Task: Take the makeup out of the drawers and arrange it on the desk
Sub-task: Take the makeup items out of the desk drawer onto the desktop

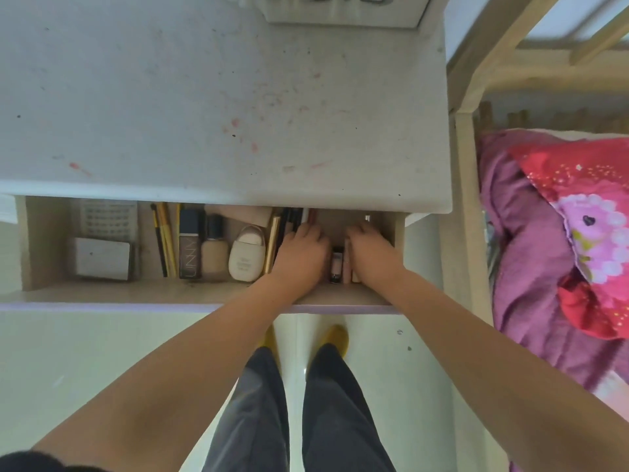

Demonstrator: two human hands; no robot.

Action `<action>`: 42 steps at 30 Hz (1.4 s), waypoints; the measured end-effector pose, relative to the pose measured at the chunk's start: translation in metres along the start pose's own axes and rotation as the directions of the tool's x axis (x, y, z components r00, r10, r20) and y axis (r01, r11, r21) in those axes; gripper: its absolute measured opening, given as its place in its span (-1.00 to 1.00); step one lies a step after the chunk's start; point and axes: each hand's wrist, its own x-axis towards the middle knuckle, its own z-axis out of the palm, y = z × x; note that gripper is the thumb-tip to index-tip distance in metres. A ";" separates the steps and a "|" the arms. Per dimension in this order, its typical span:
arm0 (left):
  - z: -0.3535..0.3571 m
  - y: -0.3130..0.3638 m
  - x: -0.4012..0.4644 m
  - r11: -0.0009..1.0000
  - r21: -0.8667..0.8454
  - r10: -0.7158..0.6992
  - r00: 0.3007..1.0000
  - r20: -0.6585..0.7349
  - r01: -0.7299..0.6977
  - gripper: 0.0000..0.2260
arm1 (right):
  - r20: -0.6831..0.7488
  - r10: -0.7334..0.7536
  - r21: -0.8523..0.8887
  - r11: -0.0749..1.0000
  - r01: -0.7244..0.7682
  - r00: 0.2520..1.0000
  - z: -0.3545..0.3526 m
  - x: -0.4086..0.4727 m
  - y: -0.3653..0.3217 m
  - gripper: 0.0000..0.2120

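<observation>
The drawer stands pulled out under the stained white desk top. Inside lie a white flat case, gold-handled brushes, a dark UNNY tube, a beige foundation bottle, a white rounded bottle and gold pencils. My left hand lies knuckles up over dark pencils. My right hand reaches into the drawer's right end. Both hands hide their own fingertips. Between them sit a small dark-capped bottle and a pinkish tube.
A clear perforated tray sits at the drawer's back left. A white stand's base is at the desk's far edge. A bed frame post and pink bedding stand close on the right. My legs are below the drawer front.
</observation>
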 end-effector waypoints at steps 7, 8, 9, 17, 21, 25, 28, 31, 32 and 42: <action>-0.015 0.002 -0.021 0.851 -0.513 -0.105 0.994 0.039 0.110 -0.80 | -0.017 -0.145 0.280 0.949 0.144 0.989 -0.019 -0.027 0.007 -0.94; -0.020 0.000 -0.024 0.819 -0.563 -0.102 0.994 0.044 0.109 -0.80 | -0.043 -0.160 0.306 0.938 0.165 0.986 -0.023 -0.031 0.009 -0.93; -0.027 -0.002 -0.025 0.795 -0.598 -0.098 0.995 0.036 0.100 -0.79 | -0.078 -0.167 0.318 0.930 0.184 0.983 -0.030 -0.035 0.011 -0.92; -0.144 -0.019 0.030 0.610 -0.792 -0.153 0.976 -0.154 -0.029 -0.86 | -0.285 -0.046 0.543 0.816 0.201 0.957 -0.147 0.005 0.015 -0.95; -0.178 -0.032 0.092 0.603 -0.797 -0.184 0.977 -0.105 0.028 -0.84 | -0.266 0.053 0.593 0.796 0.120 0.962 -0.181 0.059 0.016 -0.94; -0.181 -0.040 0.130 0.595 -0.802 -0.202 0.975 -0.090 0.049 -0.84 | -0.243 0.112 0.598 0.799 0.058 0.964 -0.182 0.097 0.016 -0.90; -0.171 -0.039 0.142 0.712 -0.700 -0.210 0.968 -0.136 0.056 -0.83 | -0.290 0.114 0.542 0.838 0.066 0.950 -0.175 0.107 0.016 -0.92; -0.159 -0.040 0.145 0.811 -0.585 -0.188 0.956 -0.224 0.022 -0.81 | -0.345 0.067 0.447 0.889 0.101 0.936 -0.169 0.109 0.016 -0.91; -0.156 -0.041 0.144 0.834 -0.552 -0.181 0.951 -0.253 0.012 -0.80 | -0.360 0.049 0.408 0.906 0.110 0.932 -0.167 0.110 0.016 -0.89; -0.156 -0.042 0.130 0.779 -0.627 -0.232 0.932 -0.280 0.006 -0.75 | -0.397 0.069 0.398 0.912 0.104 0.915 -0.165 0.097 0.015 -0.82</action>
